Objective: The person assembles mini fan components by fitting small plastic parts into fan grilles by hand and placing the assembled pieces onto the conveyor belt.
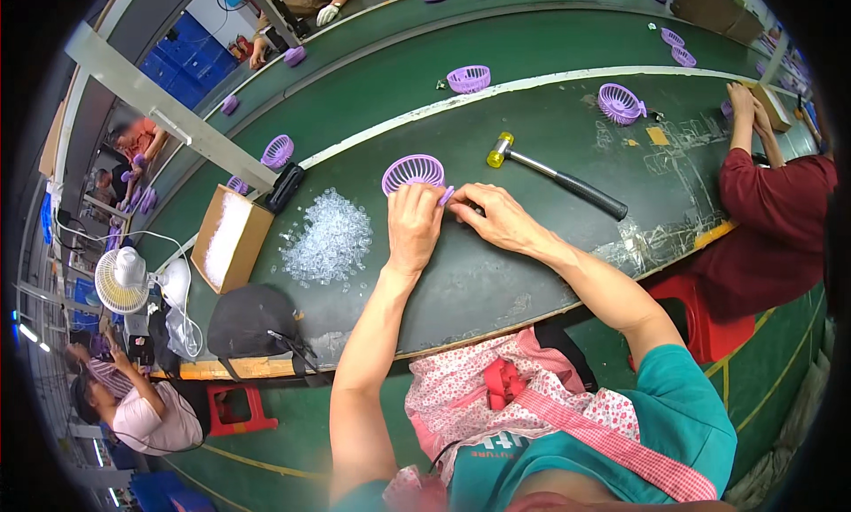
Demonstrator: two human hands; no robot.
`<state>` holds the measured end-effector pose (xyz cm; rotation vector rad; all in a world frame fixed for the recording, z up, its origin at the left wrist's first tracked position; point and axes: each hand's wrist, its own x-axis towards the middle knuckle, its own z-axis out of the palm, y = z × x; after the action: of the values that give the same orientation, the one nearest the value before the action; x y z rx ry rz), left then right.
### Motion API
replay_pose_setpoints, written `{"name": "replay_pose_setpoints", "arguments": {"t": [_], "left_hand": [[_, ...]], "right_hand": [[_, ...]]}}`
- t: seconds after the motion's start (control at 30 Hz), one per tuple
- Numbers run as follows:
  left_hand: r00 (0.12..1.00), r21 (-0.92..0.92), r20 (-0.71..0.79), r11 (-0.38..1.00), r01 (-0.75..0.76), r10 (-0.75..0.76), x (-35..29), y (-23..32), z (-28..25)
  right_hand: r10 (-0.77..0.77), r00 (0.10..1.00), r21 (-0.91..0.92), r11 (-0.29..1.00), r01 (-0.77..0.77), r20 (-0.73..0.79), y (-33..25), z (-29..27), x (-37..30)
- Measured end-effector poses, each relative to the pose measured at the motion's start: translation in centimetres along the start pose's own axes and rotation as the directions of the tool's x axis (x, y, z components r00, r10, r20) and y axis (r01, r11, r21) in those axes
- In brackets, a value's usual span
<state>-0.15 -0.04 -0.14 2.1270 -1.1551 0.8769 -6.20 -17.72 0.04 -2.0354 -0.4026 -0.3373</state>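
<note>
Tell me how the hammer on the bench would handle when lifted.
The hammer probably feels head-heavy, its chunky head sitting at one end of a slim shaft. The black, rubbery-looking grip should resist slipping. Pushed, it may pivot around that wider head.

The left hand (413, 226) held a purple cage (414, 170), and the right hand (501, 217) was at its edge. A hammer (574, 186) and clear bits (331, 237) lay near.
</note>
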Motion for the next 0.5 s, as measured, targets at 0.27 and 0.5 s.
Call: {"name": "replay_pose_setpoints", "arguments": {"t": [0.27, 0.5], "left_hand": [[0.991, -0.114, -0.024, 0.985, 0.129, -0.132, 0.1, 0.3, 0.5], [0.992, -0.088, 0.04, 0.989, 0.122, -0.119, -0.4, -0.2, 0.6]], "right_hand": [[-0.122, 0.991, -0.159, 0.981, 0.112, -0.056, -0.7, -0.9, -0.1], [0.001, 0.999, -0.149, 0.989, -0.008, -0.046, -0.4, -0.8, 0.5]]}}
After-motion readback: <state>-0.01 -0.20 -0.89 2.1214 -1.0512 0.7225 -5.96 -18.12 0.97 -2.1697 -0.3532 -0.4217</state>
